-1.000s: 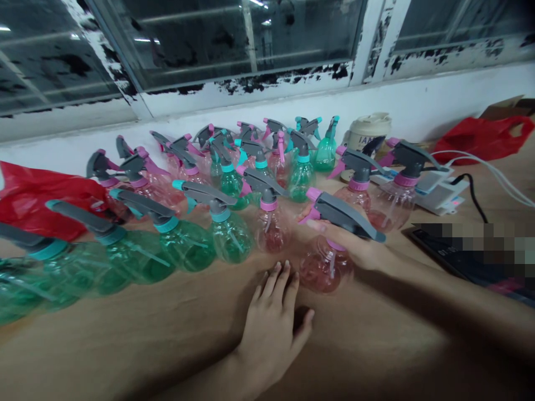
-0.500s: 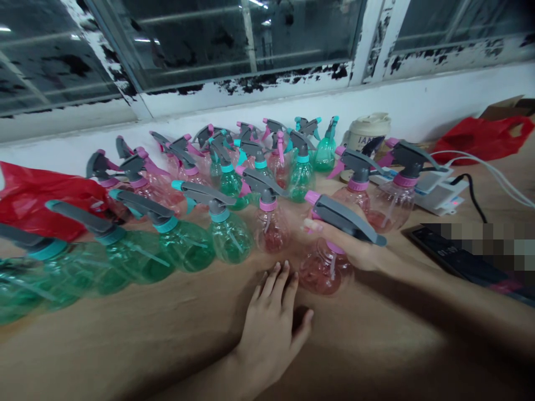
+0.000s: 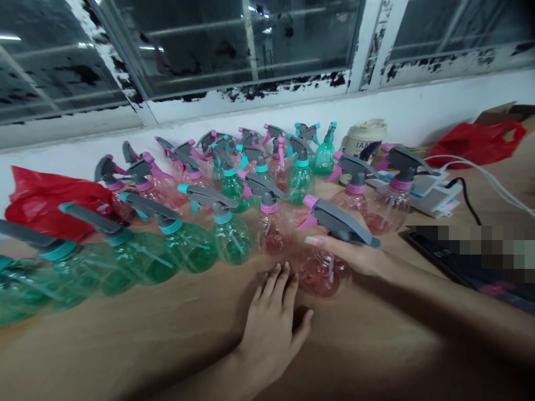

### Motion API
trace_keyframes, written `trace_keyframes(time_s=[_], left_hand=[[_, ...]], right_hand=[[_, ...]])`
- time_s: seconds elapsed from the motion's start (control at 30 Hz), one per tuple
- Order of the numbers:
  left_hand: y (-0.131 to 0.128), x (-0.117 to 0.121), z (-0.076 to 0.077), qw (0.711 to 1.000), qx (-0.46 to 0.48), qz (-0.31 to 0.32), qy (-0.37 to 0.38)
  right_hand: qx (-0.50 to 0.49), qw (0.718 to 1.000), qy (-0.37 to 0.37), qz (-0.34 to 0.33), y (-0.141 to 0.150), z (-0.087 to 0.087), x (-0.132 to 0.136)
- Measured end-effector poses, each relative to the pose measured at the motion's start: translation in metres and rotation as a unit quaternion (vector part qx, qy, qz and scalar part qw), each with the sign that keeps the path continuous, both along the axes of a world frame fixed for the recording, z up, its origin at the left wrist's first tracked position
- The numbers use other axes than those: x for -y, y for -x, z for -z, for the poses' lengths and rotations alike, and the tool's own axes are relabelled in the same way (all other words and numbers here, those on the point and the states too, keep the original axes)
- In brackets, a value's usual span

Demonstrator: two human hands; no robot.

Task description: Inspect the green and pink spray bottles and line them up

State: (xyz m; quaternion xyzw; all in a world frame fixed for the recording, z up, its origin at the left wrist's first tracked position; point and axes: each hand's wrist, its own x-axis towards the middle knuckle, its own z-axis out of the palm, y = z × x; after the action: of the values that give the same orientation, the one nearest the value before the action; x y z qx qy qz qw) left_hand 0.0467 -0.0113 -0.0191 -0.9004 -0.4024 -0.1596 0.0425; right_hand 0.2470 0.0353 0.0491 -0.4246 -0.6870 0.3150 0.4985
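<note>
My right hand (image 3: 355, 252) is closed around the neck of a pink see-through spray bottle (image 3: 321, 278) standing on the table, its thumb across the collar. The bottle's grey trigger head with a pink nozzle (image 3: 340, 220) rises above the hand. My left hand (image 3: 271, 328) lies flat on the wooden table with fingers apart, just left of that bottle. Beyond its fingertips stands another pink spray bottle (image 3: 271, 234). A row of green spray bottles, the nearest one a green spray bottle (image 3: 232, 239), runs off to the left.
Several more pink and green bottles crowd toward the wall. A red plastic bag (image 3: 54, 203) lies at left, another red bag (image 3: 476, 146) at far right. A pale tub (image 3: 365, 139), a white power strip (image 3: 437, 195) with cables and a dark phone (image 3: 447, 256) are on the right.
My right thumb has come round to the front of the bottle's neck. The left hand has stayed in place. The view has shifted slightly.
</note>
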Motion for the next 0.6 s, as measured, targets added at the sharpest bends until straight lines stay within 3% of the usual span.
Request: trace_keyframes(time_s=[0.2,0.43,0.6], left_hand=[[0.0,-0.001,0.002,1.0,0.001,-0.001,-0.012],[-0.002,-0.002,0.001,1.0,-0.002,0.0,-0.007],[-0.002,-0.002,0.002,1.0,0.005,0.007,-0.03]], right_hand=[[0.016,0.999,0.018,0.044,-0.001,0.003,0.005],[0.142,0.989,-0.034,0.035,-0.01,-0.009,0.023],[0.195,0.973,-0.055,0.11,-0.018,-0.009,0.043]])
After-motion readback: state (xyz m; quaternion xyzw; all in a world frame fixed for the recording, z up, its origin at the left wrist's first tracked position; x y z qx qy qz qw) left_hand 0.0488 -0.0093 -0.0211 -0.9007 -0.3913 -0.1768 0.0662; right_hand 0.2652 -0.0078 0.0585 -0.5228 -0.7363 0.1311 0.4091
